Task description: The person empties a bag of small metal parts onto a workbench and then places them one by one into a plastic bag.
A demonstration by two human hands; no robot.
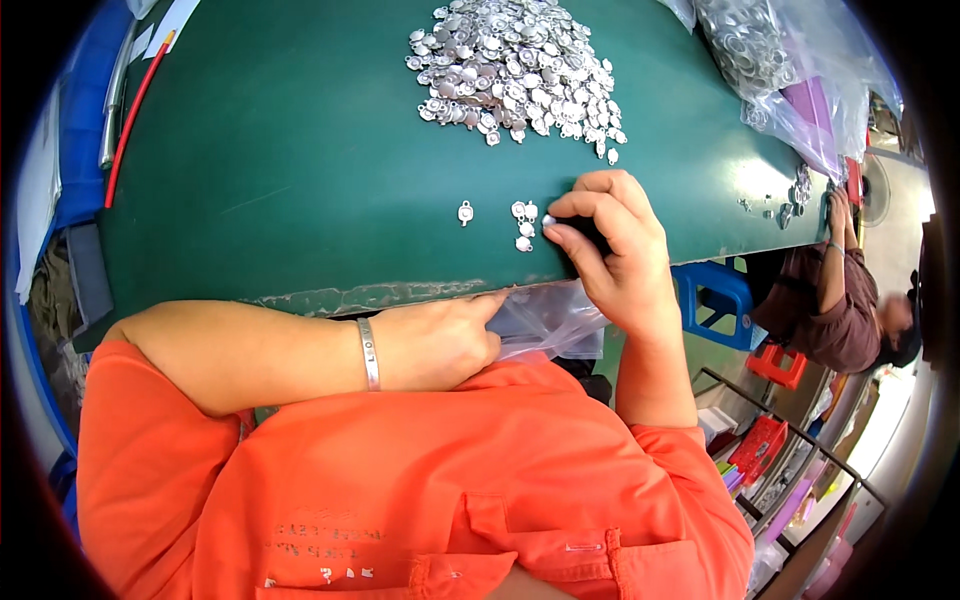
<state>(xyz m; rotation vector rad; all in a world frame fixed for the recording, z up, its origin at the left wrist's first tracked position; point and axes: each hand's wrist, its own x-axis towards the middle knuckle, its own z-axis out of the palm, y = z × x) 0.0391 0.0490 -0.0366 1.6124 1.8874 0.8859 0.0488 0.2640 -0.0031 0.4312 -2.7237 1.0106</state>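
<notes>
My right hand [620,235] is over the green table near its front edge, thumb and fingertips pinching a small silver metal charm [549,221]. Just left of those fingertips lies a little cluster of similar charms [524,229], and one single charm [465,213] sits farther left. My left hand [435,342] is below the table's front edge with its forefinger extended and the other fingers curled against a clear plastic bag [553,318]. The curled fingers' grip is partly hidden. A large heap of silver charms [520,70] lies at the far middle of the table.
Clear plastic bags of metal pieces [745,50] stand at the far right. A red pen-like stick [138,120] lies at the left edge. Beyond the right side are a blue stool [715,305], a red stool [777,366], shelving and another person [830,310] at the table.
</notes>
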